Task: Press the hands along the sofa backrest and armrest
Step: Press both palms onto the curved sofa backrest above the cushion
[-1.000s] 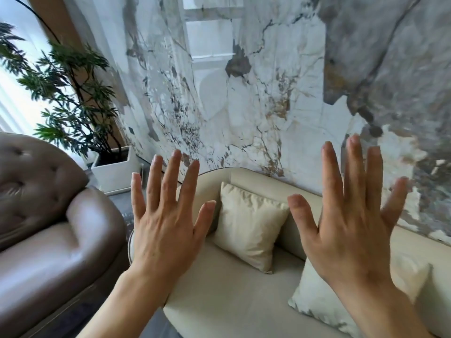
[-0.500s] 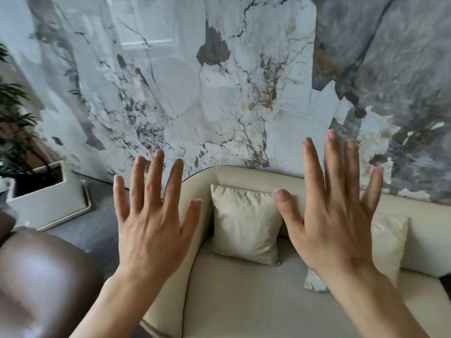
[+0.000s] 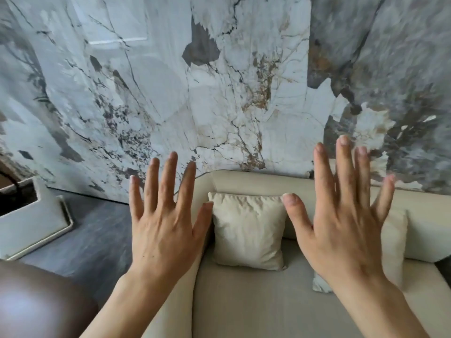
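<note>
A cream sofa fills the lower middle and right of the view, its backrest (image 3: 258, 182) running along the marble wall and its left armrest (image 3: 181, 296) curving down toward me. My left hand (image 3: 163, 230) is raised in the air above the armrest, palm forward, fingers spread, holding nothing. My right hand (image 3: 341, 228) is held up the same way over the seat, in front of the backrest. Neither hand touches the sofa.
A cream cushion (image 3: 249, 230) leans on the backrest between my hands; a second cushion (image 3: 393, 242) is partly hidden behind my right hand. A brown leather seat (image 3: 36, 303) is at lower left, a white planter box (image 3: 31, 218) on the dark floor at left.
The view has swung to the right: the plant and brown chair slid off to the left and the sofa now lies centred. Both hands stayed raised and spread, and appear lower in view.
</note>
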`<action>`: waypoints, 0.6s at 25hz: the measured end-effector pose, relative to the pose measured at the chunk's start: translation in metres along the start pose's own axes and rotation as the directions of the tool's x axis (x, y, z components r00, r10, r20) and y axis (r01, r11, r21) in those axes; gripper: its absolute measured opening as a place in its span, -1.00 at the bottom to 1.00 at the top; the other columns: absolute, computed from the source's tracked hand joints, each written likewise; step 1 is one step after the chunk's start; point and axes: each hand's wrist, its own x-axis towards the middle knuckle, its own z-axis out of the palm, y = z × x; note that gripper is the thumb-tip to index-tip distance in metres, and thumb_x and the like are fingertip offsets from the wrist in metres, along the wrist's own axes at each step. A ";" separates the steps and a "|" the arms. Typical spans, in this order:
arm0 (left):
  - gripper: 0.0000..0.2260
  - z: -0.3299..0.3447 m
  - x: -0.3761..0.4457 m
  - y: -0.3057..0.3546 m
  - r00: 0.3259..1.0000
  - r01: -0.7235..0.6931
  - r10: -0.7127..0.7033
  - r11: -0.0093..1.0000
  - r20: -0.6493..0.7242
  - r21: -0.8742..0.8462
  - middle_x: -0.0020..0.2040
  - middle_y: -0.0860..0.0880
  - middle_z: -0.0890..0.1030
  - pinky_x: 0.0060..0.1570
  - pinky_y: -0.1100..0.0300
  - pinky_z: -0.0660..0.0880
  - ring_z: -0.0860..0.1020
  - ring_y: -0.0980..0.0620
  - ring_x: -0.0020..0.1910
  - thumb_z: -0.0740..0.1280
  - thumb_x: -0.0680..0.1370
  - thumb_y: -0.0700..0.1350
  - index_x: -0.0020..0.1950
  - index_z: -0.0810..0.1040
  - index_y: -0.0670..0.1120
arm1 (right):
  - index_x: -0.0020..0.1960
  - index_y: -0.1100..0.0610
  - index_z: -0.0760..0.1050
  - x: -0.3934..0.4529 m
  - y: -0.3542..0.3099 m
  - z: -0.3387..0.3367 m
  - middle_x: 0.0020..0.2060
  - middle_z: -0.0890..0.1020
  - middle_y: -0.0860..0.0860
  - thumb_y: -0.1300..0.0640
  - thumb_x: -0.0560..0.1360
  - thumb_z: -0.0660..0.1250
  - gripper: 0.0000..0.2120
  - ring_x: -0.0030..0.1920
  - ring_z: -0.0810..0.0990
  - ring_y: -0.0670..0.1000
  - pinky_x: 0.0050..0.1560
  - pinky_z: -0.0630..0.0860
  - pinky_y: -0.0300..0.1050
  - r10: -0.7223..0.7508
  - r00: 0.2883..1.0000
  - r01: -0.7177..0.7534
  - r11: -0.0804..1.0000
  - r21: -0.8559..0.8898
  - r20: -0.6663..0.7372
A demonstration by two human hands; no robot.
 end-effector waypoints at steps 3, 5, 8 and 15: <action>-0.43 0.015 0.012 -0.002 1.000 0.010 -0.010 0.999 0.009 0.044 0.60 -0.16 0.19 0.51 -0.26 -0.01 0.08 -0.20 0.59 0.10 0.60 0.16 0.56 0.26 -0.06 | 0.59 0.02 0.02 0.012 -0.001 0.027 0.59 0.07 0.11 -0.28 0.57 -0.03 -0.32 0.58 0.00 0.14 0.47 -0.13 0.31 0.012 0.999 -0.015 0.995 0.096 0.030; -0.43 0.023 0.020 -0.005 1.000 0.010 -0.010 0.999 0.000 0.052 0.60 -0.16 0.18 0.52 -0.24 -0.03 0.07 -0.19 0.59 0.10 0.60 0.16 0.56 0.24 -0.05 | 0.59 0.04 0.04 0.019 -0.005 0.038 0.59 0.08 0.12 -0.27 0.56 0.00 -0.31 0.58 0.02 0.15 0.47 -0.11 0.33 -0.001 0.999 -0.001 0.999 0.049 0.052; -0.43 0.056 0.037 -0.015 0.999 0.006 -0.007 1.000 0.040 0.030 0.60 -0.16 0.17 0.53 -0.23 -0.04 0.05 -0.18 0.60 0.09 0.60 0.17 0.57 0.24 -0.05 | 0.59 0.06 0.06 0.031 -0.009 0.068 0.58 0.10 0.13 -0.27 0.56 0.00 -0.30 0.57 0.04 0.16 0.47 -0.07 0.35 0.013 0.995 -0.016 1.000 0.022 0.097; -0.43 0.154 0.087 -0.065 0.991 -0.065 0.070 0.997 0.118 -0.050 0.59 -0.16 0.21 0.53 -0.22 -0.03 0.10 -0.20 0.58 0.08 0.61 0.18 0.56 0.27 -0.07 | 0.58 0.03 0.07 0.060 -0.042 0.153 0.58 0.09 0.09 -0.29 0.54 -0.02 -0.31 0.57 0.04 0.15 0.46 -0.08 0.35 0.076 0.978 -0.058 0.994 -0.098 0.192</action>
